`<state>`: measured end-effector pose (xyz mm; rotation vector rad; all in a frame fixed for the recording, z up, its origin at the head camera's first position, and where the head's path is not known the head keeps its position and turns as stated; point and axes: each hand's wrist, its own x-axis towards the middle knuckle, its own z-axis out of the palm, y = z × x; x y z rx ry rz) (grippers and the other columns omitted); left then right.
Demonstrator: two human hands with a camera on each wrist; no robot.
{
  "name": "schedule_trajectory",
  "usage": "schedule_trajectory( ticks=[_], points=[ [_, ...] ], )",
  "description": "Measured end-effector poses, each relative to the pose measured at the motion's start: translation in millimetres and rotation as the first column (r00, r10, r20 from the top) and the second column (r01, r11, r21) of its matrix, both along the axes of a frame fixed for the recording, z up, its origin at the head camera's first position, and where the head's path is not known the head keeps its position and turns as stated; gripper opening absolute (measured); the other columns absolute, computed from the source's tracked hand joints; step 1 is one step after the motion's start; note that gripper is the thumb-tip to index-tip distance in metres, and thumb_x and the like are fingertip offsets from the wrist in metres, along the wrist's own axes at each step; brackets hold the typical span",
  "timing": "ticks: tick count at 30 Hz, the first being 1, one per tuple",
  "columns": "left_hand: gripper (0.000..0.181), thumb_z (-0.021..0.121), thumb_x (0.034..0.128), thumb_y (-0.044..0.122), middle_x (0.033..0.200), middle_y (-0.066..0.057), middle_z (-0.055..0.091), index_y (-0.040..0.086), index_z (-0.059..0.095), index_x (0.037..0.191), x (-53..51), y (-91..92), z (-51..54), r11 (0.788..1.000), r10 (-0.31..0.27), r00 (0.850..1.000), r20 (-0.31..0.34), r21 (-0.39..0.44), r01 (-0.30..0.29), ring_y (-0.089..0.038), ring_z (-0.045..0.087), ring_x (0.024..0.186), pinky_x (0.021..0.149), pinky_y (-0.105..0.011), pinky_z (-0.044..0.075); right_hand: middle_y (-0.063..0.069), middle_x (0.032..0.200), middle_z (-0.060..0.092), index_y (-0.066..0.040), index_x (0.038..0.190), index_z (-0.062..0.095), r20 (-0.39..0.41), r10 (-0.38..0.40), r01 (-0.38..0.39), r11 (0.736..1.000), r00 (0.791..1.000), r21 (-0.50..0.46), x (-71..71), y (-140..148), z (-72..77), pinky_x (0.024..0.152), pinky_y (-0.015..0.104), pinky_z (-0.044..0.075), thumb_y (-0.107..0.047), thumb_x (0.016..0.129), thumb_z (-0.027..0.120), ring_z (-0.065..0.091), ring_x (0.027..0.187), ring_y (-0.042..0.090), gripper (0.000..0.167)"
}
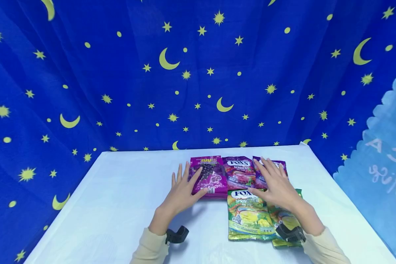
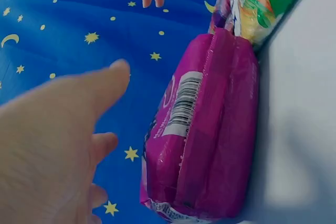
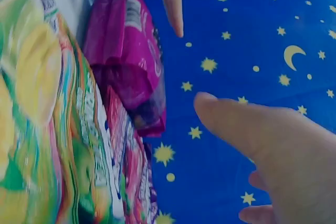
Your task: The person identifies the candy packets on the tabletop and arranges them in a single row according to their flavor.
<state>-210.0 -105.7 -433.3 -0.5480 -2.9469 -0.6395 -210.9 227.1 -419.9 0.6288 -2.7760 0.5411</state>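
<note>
A plump purple bag of grape candy (image 1: 219, 185) lies at the left of a group of candy bags. My left hand (image 1: 181, 192) hovers over its left side with fingers spread; in the left wrist view the hand (image 2: 52, 140) is apart from the bag (image 2: 220, 129). A Fox's Berries bag (image 1: 239, 176) lies beside it, then a similar purple Fox's bag (image 1: 260, 179), partly hidden by my right hand (image 1: 278, 187). That hand is spread above the bags and holds nothing. Nearer are a green-yellow Fox's Spring Tea bag (image 1: 249, 222) and a similar bag (image 1: 290, 222), partly covered by the right wrist.
The bags lie on a white-covered table (image 1: 118, 205). Behind it hangs a blue curtain (image 1: 198, 88) with yellow moons and stars. A light blue scalloped cloth (image 1: 382, 154) with lettering hangs at the right. Black wrist straps (image 1: 177, 234) sit on both forearms.
</note>
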Motion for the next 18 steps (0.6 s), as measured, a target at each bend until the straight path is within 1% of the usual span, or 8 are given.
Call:
schedule_trajectory(
  ticks=[3, 5, 9, 11, 13, 15, 16, 18],
  points=[
    [0.072, 0.045, 0.0960, 0.057, 0.159, -0.017, -0.001, 0.024, 0.021, 0.155, -1.4, -0.9, 1.3, 0.996, 0.027, 0.999, 0.046, 0.081, -0.031, -0.037, -0.010, 0.143, 0.112, -0.064, 0.006, 0.024, 0.153, 0.025, -0.010, 0.154, 0.022, 0.049, 0.014, -0.009, 0.995, 0.999, -0.097, -3.3, -2.6, 2.0, 0.107, 0.068, 0.019, -0.041, 0.089, 0.068, 0.021, 0.139, 0.046, 0.085],
    [0.070, 0.048, 0.0977, 0.051, 0.158, -0.021, 0.003, 0.021, 0.021, 0.155, -1.2, -1.7, 0.6, 0.986, 0.050, 0.995, 0.091, 0.152, -0.063, -0.041, -0.003, 0.143, 0.109, -0.066, 0.015, 0.025, 0.151, 0.028, -0.008, 0.153, 0.023, 0.092, 0.021, -0.007, 0.988, 0.996, -0.155, -2.8, -5.4, 1.9, 0.104, 0.068, 0.027, -0.035, 0.093, 0.065, 0.027, 0.136, 0.047, 0.079],
    [0.070, 0.052, 0.0988, 0.040, 0.155, -0.028, 0.014, 0.011, 0.022, 0.154, -7.0, -4.9, -2.4, 0.937, 0.081, 0.981, 0.176, 0.322, -0.135, -0.047, 0.013, 0.141, 0.107, -0.067, 0.022, 0.026, 0.143, 0.042, -0.003, 0.148, 0.033, 0.158, 0.062, -0.017, 0.963, 0.985, -0.270, -5.1, -15.2, 1.2, 0.097, 0.062, 0.041, -0.030, 0.095, 0.063, 0.045, 0.125, 0.046, 0.067],
    [0.069, 0.053, 0.0987, 0.038, 0.152, -0.029, 0.022, 0.006, 0.023, 0.153, -12.3, -6.7, -5.7, 0.907, 0.089, 0.974, 0.207, 0.388, -0.165, -0.047, 0.020, 0.139, 0.108, -0.064, 0.022, 0.026, 0.138, 0.047, 0.000, 0.145, 0.037, 0.214, 0.115, -0.035, 0.937, 0.970, -0.347, -8.7, -22.8, 0.3, 0.091, 0.056, 0.049, -0.027, 0.096, 0.062, 0.053, 0.117, 0.043, 0.062],
    [0.071, 0.054, 0.0978, 0.038, 0.150, -0.029, 0.028, 0.002, 0.025, 0.151, -17.6, -8.1, -9.5, 0.884, 0.098, 0.964, 0.247, 0.424, -0.199, -0.046, 0.026, 0.137, 0.109, -0.062, 0.024, 0.027, 0.135, 0.050, 0.002, 0.144, 0.037, 0.303, 0.204, -0.049, 0.892, 0.931, -0.450, -13.7, -31.5, -1.1, 0.085, 0.049, 0.054, -0.024, 0.097, 0.060, 0.057, 0.111, 0.041, 0.058],
    [0.075, 0.057, 0.0959, 0.041, 0.148, -0.029, 0.032, 0.000, 0.026, 0.151, -22.0, -8.7, -13.5, 0.866, 0.107, 0.950, 0.293, 0.443, -0.234, -0.046, 0.030, 0.135, 0.108, -0.061, 0.028, 0.029, 0.134, 0.048, 0.005, 0.144, 0.035, 0.407, 0.290, -0.021, 0.835, 0.866, -0.551, -19.3, -40.8, -2.6, 0.084, 0.045, 0.056, -0.022, 0.098, 0.058, 0.057, 0.111, 0.041, 0.058],
    [0.077, 0.059, 0.0945, 0.042, 0.148, -0.029, 0.033, 0.001, 0.026, 0.151, -23.7, -8.7, -15.3, 0.853, 0.113, 0.941, 0.320, 0.454, -0.257, -0.047, 0.031, 0.134, 0.107, -0.061, 0.030, 0.031, 0.134, 0.047, 0.006, 0.145, 0.032, 0.450, 0.336, -0.001, 0.802, 0.827, -0.597, -22.7, -45.5, -3.4, 0.083, 0.044, 0.056, -0.019, 0.098, 0.057, 0.057, 0.111, 0.041, 0.058],
    [0.082, 0.062, 0.0914, 0.045, 0.147, -0.029, 0.034, 0.001, 0.026, 0.150, -25.6, -8.5, -18.1, 0.822, 0.120, 0.922, 0.367, 0.484, -0.300, -0.047, 0.033, 0.133, 0.105, -0.062, 0.033, 0.031, 0.133, 0.046, 0.007, 0.146, 0.028, 0.520, 0.394, 0.058, 0.753, 0.758, -0.655, -29.4, -54.3, -5.6, 0.085, 0.044, 0.056, -0.017, 0.099, 0.055, 0.055, 0.113, 0.042, 0.059]
  ],
)
